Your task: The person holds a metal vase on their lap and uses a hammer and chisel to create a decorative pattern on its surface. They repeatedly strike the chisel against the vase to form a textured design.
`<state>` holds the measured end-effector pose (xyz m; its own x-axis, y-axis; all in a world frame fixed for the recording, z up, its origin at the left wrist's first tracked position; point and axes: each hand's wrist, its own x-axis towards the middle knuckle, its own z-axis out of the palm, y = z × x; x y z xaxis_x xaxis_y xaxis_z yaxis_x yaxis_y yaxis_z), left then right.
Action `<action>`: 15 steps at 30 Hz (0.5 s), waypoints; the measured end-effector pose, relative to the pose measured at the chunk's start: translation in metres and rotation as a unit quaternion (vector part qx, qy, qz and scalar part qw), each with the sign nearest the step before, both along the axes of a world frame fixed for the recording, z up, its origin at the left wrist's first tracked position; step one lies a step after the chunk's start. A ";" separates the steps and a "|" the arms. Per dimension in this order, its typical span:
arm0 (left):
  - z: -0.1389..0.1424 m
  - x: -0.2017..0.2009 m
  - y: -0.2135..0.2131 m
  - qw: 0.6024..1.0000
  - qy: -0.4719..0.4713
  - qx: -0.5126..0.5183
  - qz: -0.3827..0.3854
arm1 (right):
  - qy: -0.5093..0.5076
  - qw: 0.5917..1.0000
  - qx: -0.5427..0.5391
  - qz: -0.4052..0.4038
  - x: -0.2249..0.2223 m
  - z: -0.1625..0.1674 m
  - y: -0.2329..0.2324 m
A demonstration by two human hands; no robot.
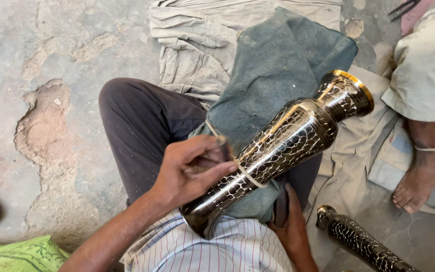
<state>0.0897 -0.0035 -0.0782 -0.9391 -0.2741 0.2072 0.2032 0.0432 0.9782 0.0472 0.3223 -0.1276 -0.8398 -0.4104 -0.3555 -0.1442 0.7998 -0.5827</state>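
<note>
We see a tall black vase [283, 143] with gold crackle engraving and a gold rim lying tilted across our lap, its mouth pointing up and to the right, its base near our striped shirt [212, 249]. It rests on a grey-green cloth [273, 70] draped over our dark trouser leg [142, 121]. Our left hand [190, 171] sits on the narrow lower part of the vase, fingers [217, 174] pinched narrow around a small tool, though we cannot tell what kind. Our right hand [293, 226] lies beneath the vase against the cloth, fingers hidden, so we cannot tell their state. A second engraved vase [361, 244] lies on the floor [51, 75] nearby, and another person's bare foot [419, 181] rests just beyond.
</note>
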 end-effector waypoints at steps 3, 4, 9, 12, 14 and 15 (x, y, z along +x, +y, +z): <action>0.002 -0.034 0.004 0.995 -0.092 0.006 -0.034 | -0.083 0.985 -0.063 -0.134 0.007 -0.007 0.006; 0.003 -0.043 0.006 0.994 -0.090 0.032 -0.048 | -0.125 0.952 -0.171 -0.221 0.007 -0.004 0.010; 0.011 -0.069 0.009 0.990 -0.061 0.091 -0.086 | -0.134 0.763 -0.549 -0.313 -0.012 0.042 0.036; 0.016 -0.076 0.009 0.990 -0.059 0.064 -0.108 | -0.142 0.766 -0.592 -0.206 -0.029 0.071 0.038; 0.019 -0.079 0.010 0.987 -0.091 0.073 -0.114 | -0.105 0.831 -0.493 -0.234 -0.043 0.085 0.034; 0.021 -0.080 0.011 0.984 -0.107 0.077 -0.116 | -0.090 0.855 -0.451 -0.239 -0.050 0.095 0.031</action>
